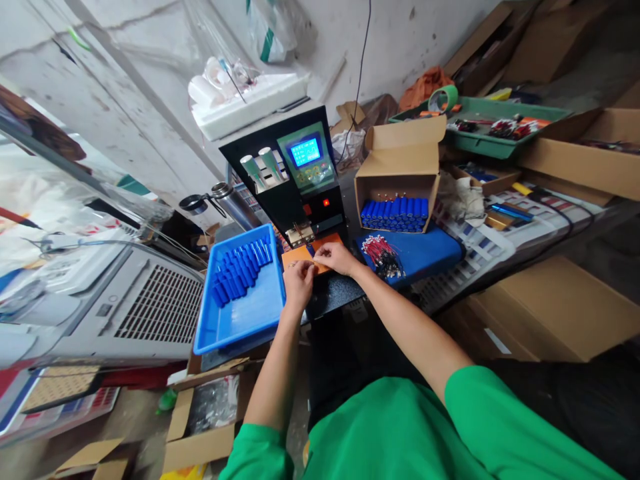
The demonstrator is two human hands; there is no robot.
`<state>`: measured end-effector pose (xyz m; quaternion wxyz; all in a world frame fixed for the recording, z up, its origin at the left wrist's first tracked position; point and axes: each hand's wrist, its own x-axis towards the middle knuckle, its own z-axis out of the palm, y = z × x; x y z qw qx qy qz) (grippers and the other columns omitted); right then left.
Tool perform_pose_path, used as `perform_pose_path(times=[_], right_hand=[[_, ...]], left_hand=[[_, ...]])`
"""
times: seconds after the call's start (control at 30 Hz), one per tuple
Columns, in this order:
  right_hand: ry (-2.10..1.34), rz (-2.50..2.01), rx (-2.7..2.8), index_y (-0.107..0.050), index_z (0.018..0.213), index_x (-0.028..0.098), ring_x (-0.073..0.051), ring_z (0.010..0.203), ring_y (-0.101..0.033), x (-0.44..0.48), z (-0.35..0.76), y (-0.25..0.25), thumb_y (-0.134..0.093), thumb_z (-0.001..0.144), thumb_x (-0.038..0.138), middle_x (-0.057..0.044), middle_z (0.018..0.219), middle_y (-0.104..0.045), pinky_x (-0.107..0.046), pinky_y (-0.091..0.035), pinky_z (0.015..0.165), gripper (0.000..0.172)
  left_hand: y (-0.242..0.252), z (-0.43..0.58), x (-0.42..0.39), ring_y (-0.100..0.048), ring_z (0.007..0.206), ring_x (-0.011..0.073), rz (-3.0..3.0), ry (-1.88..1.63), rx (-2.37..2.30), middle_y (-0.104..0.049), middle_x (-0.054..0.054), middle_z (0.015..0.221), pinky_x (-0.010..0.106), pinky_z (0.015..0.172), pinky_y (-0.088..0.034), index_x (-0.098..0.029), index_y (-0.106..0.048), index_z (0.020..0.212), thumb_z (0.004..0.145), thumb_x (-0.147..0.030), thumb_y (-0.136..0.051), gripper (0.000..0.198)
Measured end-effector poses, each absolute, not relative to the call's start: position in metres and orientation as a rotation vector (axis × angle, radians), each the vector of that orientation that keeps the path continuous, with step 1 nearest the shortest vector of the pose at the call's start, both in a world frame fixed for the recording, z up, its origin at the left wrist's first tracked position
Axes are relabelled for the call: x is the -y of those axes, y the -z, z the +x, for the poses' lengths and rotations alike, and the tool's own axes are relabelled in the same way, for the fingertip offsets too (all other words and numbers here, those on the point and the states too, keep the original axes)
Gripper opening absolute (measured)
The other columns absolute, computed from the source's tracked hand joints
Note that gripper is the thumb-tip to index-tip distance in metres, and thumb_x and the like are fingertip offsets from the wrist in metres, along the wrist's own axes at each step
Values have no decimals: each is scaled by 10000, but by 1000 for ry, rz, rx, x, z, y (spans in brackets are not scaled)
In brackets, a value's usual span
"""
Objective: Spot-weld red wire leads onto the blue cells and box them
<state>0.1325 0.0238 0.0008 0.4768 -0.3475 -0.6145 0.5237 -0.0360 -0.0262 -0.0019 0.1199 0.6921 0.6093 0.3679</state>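
Observation:
Both hands meet at the orange work plate [296, 256] in front of a black spot welder [280, 213] with a lit blue screen. A small blue cylindrical battery cell [311, 250] lies at the fingertips, pointing toward the welder's electrodes [300, 233]. My right hand [336, 257] pinches at the cell's near end from the right. Close beside it, my left hand [299, 280] has thumb and fingers pressed together; what they hold is too small to make out.
Left of the welder, a blue tray [260, 303] holds rows of blue cells. On the right stand an open cardboard box [400, 167] of cells and a bundle of red and black wire leads [384, 257]. A steel flask [233, 203] stands behind the tray.

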Motion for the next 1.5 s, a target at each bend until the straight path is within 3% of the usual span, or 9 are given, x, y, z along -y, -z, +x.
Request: perform_pose_path(times=[0.2,0.33,0.43,0.5,0.6,0.87,1.07,1.27,1.5], right_hand=[[-1229,-862,1578,-678,730,155,-148,667,-571,-24,129,5,-677,742,285,-16,689,-652,-260,-439,654,130],[-1253,-870,1463,-686,715,153,-149,683,-586,-25,130,2,-698,712,302,-23,707,-671,-265,-453,677,149],[-1275,-878,1338,-674,679,155,-142,650,-562,-25,133,-2,-717,694,359,-19,669,-650,-258,-435,632,209],[-1318,-882,1259,-651,653,164,-127,579,-511,-25,135,-4,-711,688,398,3,588,-589,-246,-390,558,244],[-1379,-882,1160,-609,619,178,-100,489,-415,-24,135,-8,-707,671,443,36,500,-486,-234,-305,476,287],[-1458,-910,1028,-570,616,190,-79,453,-344,-25,134,-13,-734,637,468,55,481,-429,-231,-238,430,324],[-1469,-893,992,-533,597,195,-73,452,-343,-28,131,-11,-753,636,462,56,488,-428,-223,-238,431,348],[-1454,-883,996,-530,581,192,-71,443,-342,-29,130,-10,-753,655,452,56,480,-427,-225,-238,433,350],[-1390,-942,1045,-519,574,204,-81,453,-358,-31,129,-7,-707,652,480,50,484,-442,-230,-248,439,343]], left_hand=[[-3,-29,23,-573,718,192,2056,-1033,-1819,-644,52,768,325,698,-439,-188,-689,823,865,-250,-603,114],[0,-28,29,-611,766,181,1958,-1214,-1699,-630,55,845,312,706,-504,-191,-626,829,873,-251,-599,79],[3,-29,33,-632,1029,224,2048,-1327,-1615,-621,99,1070,362,879,-546,-195,-647,918,855,-249,-639,84],[4,-29,31,-572,1231,258,2139,-1299,-1553,-585,121,1259,417,1040,-500,-207,-677,1064,849,-234,-650,218],[6,-29,22,-561,1275,257,2184,-1158,-1461,-557,126,1370,437,1088,-477,-225,-639,1276,869,-215,-614,408],[13,-29,18,-673,988,219,1998,-1126,-1533,-683,92,1062,381,915,-556,-236,-620,1333,855,-276,-673,482],[3,-27,20,-682,869,181,1716,-1280,-1532,-711,73,1019,332,841,-563,-187,-625,1283,942,-410,-570,411],[-11,-28,5,-516,592,121,1779,-1258,-1567,-548,-14,640,245,594,-457,-176,-673,863,889,-428,-639,255],[-11,-22,-1,-576,658,144,1717,-1245,-1537,-654,21,742,254,605,-470,-168,-703,910,863,-384,-623,235]])
